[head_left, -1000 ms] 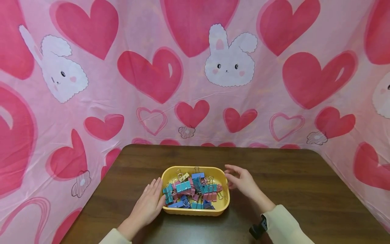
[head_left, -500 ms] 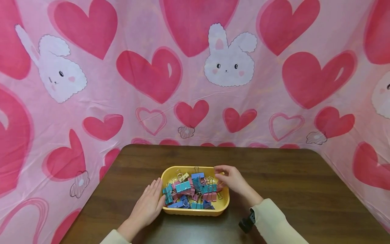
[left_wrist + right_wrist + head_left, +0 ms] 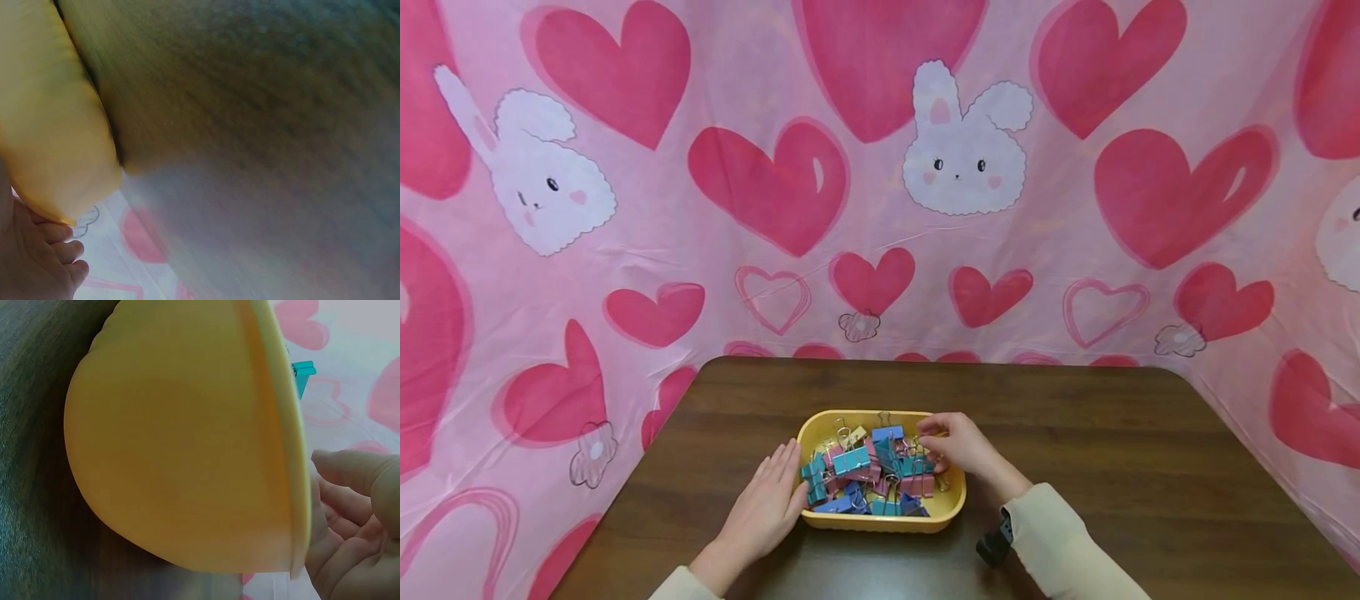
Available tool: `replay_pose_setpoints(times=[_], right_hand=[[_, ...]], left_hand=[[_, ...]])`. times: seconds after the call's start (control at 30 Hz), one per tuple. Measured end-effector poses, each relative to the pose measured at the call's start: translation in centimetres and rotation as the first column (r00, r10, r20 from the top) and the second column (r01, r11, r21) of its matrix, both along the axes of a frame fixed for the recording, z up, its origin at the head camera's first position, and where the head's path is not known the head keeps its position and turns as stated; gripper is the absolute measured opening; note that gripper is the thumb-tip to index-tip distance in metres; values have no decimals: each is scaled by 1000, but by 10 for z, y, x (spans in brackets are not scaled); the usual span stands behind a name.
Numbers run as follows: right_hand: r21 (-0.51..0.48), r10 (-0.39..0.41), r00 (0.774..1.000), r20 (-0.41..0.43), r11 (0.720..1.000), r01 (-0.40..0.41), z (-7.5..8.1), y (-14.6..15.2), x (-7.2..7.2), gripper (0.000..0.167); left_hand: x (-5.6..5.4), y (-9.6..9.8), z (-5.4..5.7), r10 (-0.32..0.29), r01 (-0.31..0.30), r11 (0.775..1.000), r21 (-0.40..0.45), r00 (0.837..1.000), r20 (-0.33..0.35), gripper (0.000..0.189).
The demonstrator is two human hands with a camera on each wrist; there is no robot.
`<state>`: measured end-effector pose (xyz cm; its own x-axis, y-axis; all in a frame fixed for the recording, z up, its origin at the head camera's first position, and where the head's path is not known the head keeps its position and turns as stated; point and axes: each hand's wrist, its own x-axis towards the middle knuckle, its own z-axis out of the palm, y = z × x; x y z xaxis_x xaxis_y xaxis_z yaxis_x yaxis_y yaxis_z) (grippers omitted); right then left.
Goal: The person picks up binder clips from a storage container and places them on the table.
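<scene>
A yellow plastic tray [image 3: 880,522] holds a heap of binder clips, among them a teal binder clip [image 3: 852,460], a blue binder clip [image 3: 887,433] and several pink ones. My left hand [image 3: 763,497] lies with straight fingers against the tray's left side, thumb at the rim. Over the right rim reaches my right hand [image 3: 966,450], its fingers loosely bent above the clips at that end. In the right wrist view its thumb stands apart from the fingers, and the tray wall [image 3: 181,437] hides some fingertips. No clip shows between them.
The tray stands on a dark brown wooden table [image 3: 1090,467]. Behind and beside the table hangs a pink cloth [image 3: 880,208] printed with hearts and rabbits. A black band [image 3: 995,546] sits at the right wrist.
My right hand has moved left, from beside the tray's right rim to over the clips inside. The left hand and the tray have stayed in place.
</scene>
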<state>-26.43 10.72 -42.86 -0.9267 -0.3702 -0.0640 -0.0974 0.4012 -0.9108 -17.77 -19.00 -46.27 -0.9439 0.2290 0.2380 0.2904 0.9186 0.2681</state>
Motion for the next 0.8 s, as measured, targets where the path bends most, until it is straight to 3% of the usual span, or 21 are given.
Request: replay_pose_setpoints(times=[0.17,0.8], right_hand=[[22,-14,1000,-3,1000,14,-1,-2,0,19],[74,-26,999,-29,997,28,0,-3,-3,9]], left_hand=[[1,0,0,-12,12,1000,5,999,-36,57],[2,0,1,-6,6,1000,5,1000,-18,58]])
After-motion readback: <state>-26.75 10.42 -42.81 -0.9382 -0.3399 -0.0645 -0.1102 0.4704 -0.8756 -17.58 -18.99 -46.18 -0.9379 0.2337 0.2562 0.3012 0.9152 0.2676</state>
